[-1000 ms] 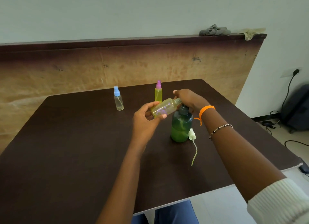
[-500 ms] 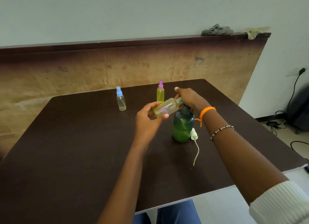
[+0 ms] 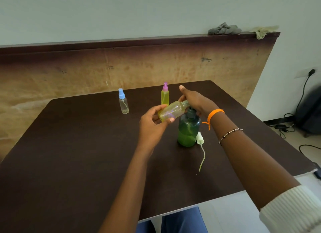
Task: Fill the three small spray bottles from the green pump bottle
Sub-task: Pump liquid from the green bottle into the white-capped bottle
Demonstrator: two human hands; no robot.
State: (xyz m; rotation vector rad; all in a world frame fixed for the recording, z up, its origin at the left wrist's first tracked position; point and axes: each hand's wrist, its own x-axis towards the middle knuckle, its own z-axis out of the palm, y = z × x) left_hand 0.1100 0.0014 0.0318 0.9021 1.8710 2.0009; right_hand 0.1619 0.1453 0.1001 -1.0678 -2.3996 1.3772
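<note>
Holding a small uncapped spray bottle (image 3: 172, 112) tilted on its side above the dark table (image 3: 69, 154), with the left hand (image 3: 152, 121) curling fingers and thumb round its lower end. Keeping its open neck at the top of the green pump bottle (image 3: 188, 128), exactly where it was a second ago. Covering the pump head with the right hand (image 3: 196, 100), thumb now sticking up and fingers lying by the small bottle's neck; hiding the head fully, so not showing whether anything is being gripped or only pressed.

Changing very little over the last second: both hands staying in place, the small bottle keeping its slant. Probably meaning pumping into this bottle is still going on. Showing yellow-green through its wall, though not revealing the level clearly.

Standing upright near the far edge, a pink-capped bottle (image 3: 165, 97) looking full of yellow liquid, and well to its left a blue-capped bottle (image 3: 123, 104) looking clear and seemingly waiting to be filled. Lying just beside the pump bottle's base, a white spray cap (image 3: 199, 138) with its thin tube trailing toward the viewer.
</note>
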